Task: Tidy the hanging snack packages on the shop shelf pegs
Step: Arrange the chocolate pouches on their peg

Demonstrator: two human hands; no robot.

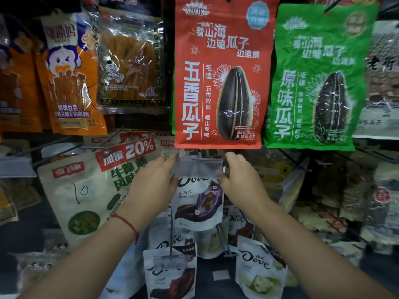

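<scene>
Both hands hold the top of a white Dove pouch (198, 203) at centre, below the red seed bag (220, 72); the left hand (154, 183) pinches its left edge, the right hand (241, 180) curls round its right edge; keep the clear header level, square to its peg; crowding pouches (170, 270) beneath and a green bag (315, 83) right could snag.

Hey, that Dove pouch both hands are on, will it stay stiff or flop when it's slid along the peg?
The Dove pouch looks like thin film, so it would probably flex. It hangs from its top, so it likely swings. Its glossy face may be slippery; the left hand and right hand hold its top corners.
</scene>
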